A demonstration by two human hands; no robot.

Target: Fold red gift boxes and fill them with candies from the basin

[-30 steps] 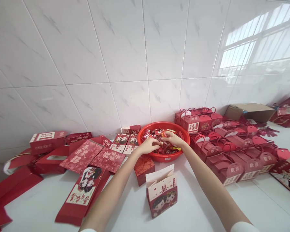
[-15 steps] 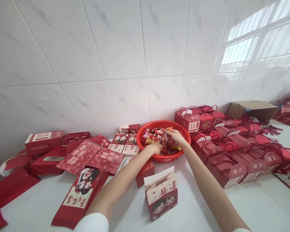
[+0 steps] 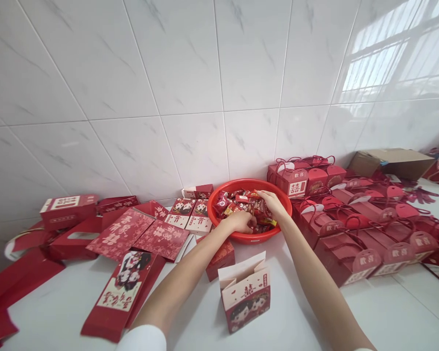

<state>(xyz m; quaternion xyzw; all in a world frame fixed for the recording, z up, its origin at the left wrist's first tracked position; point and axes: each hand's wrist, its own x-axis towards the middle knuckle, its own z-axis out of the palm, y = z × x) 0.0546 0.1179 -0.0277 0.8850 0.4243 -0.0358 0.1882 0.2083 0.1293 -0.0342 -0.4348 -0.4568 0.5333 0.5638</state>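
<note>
A red plastic basin [image 3: 287,210] holds a heap of wrapped candies [image 3: 237,199] in mostly red wrappers, some with gold or yellow. Inside it, my left hand [image 3: 243,222] is curled with its fingers closed around a red-wrapped candy; the fingertips are partly hidden. Over the right part of the heap, my right hand [image 3: 271,204] has its fingers stretched out, touching the candies, with nothing visible in its grasp. Between my forearms, a small red and cream paper box [image 3: 246,297] stands upright with its top flaps up.
Rows of red handled gift boxes [image 3: 351,243] crowd the right side, with a cardboard box [image 3: 406,163] behind. Flat and folded red packets [image 3: 120,234] cover the left. Cream-and-red boxes [image 3: 199,225] adjoin the basin. A tiled wall [image 3: 190,146] rises behind the table.
My left hand has shifted slightly right within the basin and its fingers have curled in. My right hand's fingers have straightened over the candies. The view has shifted slightly.
</note>
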